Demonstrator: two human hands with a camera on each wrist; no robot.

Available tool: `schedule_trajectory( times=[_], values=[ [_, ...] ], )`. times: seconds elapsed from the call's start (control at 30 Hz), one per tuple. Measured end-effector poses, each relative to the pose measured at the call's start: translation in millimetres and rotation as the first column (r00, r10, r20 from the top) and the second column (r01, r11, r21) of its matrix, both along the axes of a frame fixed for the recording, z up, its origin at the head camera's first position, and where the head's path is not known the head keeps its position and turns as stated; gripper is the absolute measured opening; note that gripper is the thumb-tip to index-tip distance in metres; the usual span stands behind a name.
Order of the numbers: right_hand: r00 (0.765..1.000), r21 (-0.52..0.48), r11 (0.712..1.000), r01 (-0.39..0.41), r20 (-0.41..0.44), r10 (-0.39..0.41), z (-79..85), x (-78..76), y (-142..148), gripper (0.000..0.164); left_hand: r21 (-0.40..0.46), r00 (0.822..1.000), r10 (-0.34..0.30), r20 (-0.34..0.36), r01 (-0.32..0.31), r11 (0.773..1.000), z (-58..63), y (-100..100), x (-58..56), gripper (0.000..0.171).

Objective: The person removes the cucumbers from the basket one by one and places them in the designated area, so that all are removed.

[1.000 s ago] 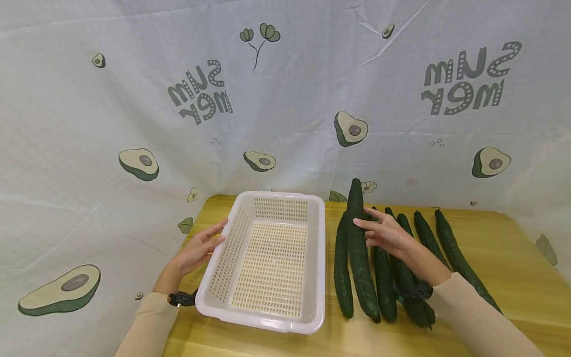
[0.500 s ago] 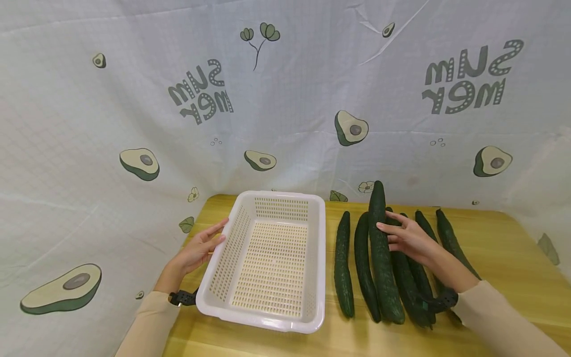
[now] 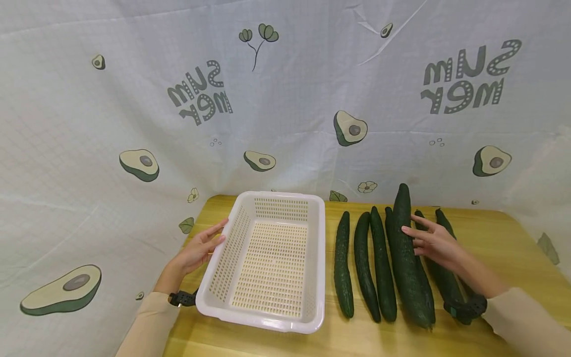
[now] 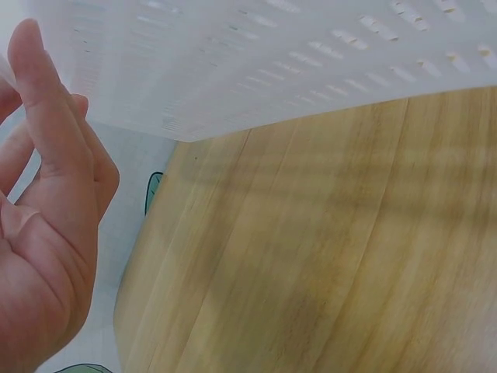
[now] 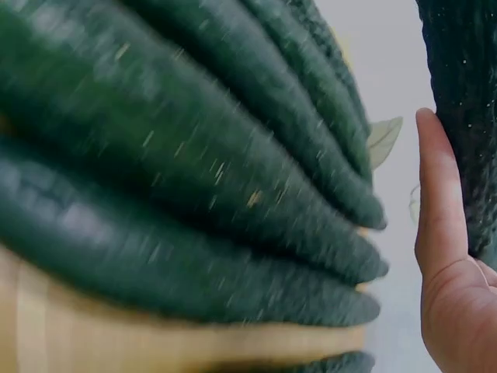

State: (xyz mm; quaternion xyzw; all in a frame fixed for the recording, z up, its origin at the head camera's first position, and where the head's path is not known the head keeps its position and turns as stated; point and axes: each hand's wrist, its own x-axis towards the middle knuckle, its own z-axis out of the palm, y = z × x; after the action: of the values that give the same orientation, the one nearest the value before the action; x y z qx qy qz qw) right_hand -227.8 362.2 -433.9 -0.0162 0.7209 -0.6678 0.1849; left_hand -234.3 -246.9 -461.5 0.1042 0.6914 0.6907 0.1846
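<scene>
My right hand (image 3: 436, 243) pinches a large dark green cucumber (image 3: 403, 258), thumb on the near face and fingers round the far side. In the head view this cucumber overlaps the middle of the row; its upper part (image 5: 470, 85) shows at the right of the right wrist view. Several more cucumbers (image 3: 342, 267) lie side by side, lengthwise. At the left, my left hand (image 3: 196, 252) touches the rim of a white perforated plastic basket (image 3: 320, 258), its fingers fairly straight. The basket's outer wall (image 4: 256, 66) rises beside that hand in the left wrist view. Nothing lies inside the basket.
A wooden table (image 3: 495, 248) carries everything. Behind it hangs a pale curtain (image 3: 290, 99) printed with avocados and lettering. Two cucumbers (image 3: 446, 285) lie partly hidden beneath the right hand and wrist. Each wrist wears a black strap (image 3: 467, 307).
My right hand has carried the large cucumber rightward over the row, uncovering cucumbers on the row's left side. The left hand and the basket have stayed put.
</scene>
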Motion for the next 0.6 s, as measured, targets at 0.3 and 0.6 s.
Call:
schedule_trajectory(
  times=[0.3,0.6],
  values=[
    [0.999,0.071,0.997,-0.044,-0.028,0.046,-13.4,2.6,30,0.083,0.007,1.0,0.0,0.005,0.0,1.0,-0.2,-3,1.2,0.061],
    [0.996,0.075,0.993,-0.086,0.004,0.086,-17.3,8.0,58,0.082,0.014,1.0,0.008,0.008,-0.008,1.0,0.6,-4,1.9,0.061]
  ],
)
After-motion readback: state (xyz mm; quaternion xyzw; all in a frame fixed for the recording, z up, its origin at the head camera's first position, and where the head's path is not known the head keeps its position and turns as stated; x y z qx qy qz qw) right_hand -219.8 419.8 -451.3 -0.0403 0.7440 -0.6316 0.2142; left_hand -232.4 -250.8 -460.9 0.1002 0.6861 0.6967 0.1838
